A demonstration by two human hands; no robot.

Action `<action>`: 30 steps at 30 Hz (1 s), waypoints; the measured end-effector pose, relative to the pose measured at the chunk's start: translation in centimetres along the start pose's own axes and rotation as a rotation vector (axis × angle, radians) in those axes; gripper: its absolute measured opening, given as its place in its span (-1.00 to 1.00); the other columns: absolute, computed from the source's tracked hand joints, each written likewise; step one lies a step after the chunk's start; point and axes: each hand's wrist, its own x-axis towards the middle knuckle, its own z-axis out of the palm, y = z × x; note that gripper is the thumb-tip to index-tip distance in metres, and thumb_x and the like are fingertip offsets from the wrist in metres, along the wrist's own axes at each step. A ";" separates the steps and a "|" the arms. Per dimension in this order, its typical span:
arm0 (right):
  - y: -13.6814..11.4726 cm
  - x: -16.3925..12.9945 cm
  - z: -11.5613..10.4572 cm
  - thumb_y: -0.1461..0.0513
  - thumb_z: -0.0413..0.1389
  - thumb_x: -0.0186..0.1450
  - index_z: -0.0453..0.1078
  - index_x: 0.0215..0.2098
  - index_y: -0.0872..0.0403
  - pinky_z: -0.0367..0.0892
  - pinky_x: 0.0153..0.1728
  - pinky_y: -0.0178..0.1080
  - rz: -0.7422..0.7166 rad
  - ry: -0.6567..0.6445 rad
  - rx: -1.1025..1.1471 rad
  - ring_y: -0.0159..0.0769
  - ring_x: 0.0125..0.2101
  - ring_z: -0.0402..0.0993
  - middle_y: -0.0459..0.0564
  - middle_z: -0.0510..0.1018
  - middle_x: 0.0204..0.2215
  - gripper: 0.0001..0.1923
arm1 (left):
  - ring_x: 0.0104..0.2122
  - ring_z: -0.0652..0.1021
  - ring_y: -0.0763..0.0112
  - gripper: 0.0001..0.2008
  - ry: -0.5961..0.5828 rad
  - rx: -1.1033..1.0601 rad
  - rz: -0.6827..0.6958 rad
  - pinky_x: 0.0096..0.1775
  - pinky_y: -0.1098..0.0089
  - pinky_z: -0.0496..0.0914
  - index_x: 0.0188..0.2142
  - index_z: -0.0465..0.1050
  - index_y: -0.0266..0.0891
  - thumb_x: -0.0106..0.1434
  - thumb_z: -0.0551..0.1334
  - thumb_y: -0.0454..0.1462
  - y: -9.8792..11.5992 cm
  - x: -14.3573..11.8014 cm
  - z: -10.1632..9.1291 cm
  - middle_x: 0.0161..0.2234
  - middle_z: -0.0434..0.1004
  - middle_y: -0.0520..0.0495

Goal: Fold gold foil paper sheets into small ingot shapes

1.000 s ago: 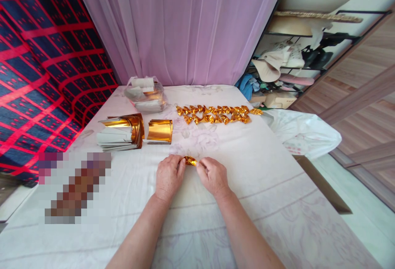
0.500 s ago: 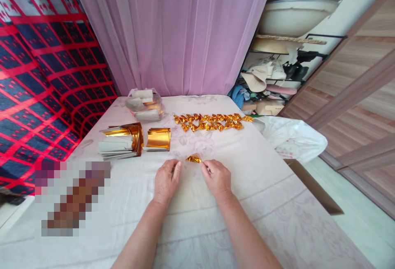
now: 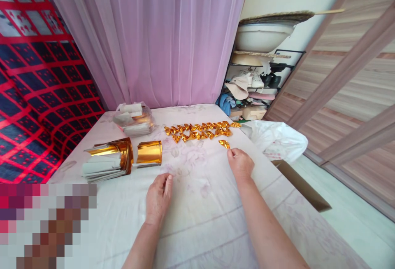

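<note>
The right hand (image 3: 240, 164) pinched a folded gold piece (image 3: 224, 143) at its fingertips, right of centre, long axis slanting toward the gold row (image 3: 200, 130) just above it. The left hand (image 3: 158, 198) lay slack and empty, lower centre, farther off

You get soft, even daylight, filtering through the pink curtain (image 3: 148, 34); shadows stay faint. Glare flashes off the gold foil stack (image 3: 149, 152). Straight lines bow toward the edges, a pixelated block (image 3: 46, 223) masks your lower-left corner, and focus stays fairly sharp.
</note>
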 end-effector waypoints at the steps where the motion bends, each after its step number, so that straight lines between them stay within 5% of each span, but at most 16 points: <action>1: 0.2 0.8 -0.1 0.15 0.00 0.36 0.58 -0.30 0.03 0.05 -0.47 -0.31 0.029 -0.001 -0.006 -0.32 -0.40 0.44 0.04 0.61 -0.33 -0.70 | -0.35 0.59 0.28 -0.65 -0.002 0.004 0.004 -0.31 0.35 0.43 -0.31 0.48 -0.17 0.35 0.01 -0.06 0.0 0.0 0.0 -0.34 0.60 -0.07; 16: 3.4 5.1 1.4 0.07 -0.03 0.38 0.57 -0.12 -0.04 0.33 -0.29 -0.23 0.296 -0.112 -0.021 -0.17 -0.27 0.54 0.12 0.62 -0.24 -0.65 | -0.39 0.59 0.29 -0.68 -0.014 0.046 0.039 -0.35 0.38 0.43 -0.33 0.48 -0.14 0.33 0.04 -0.07 0.1 0.1 -0.2 -0.39 0.61 -0.02; 30: 4.1 7.3 2.2 0.10 -0.02 0.36 0.55 -0.09 0.00 0.34 -0.24 -0.20 0.320 -0.114 -0.007 -0.12 -0.19 0.54 0.17 0.61 -0.19 -0.65 | -0.42 0.57 0.32 -0.71 -0.025 0.047 0.046 -0.37 0.40 0.42 -0.35 0.49 -0.14 0.31 0.06 -0.08 0.5 0.1 -0.4 -0.41 0.60 -0.01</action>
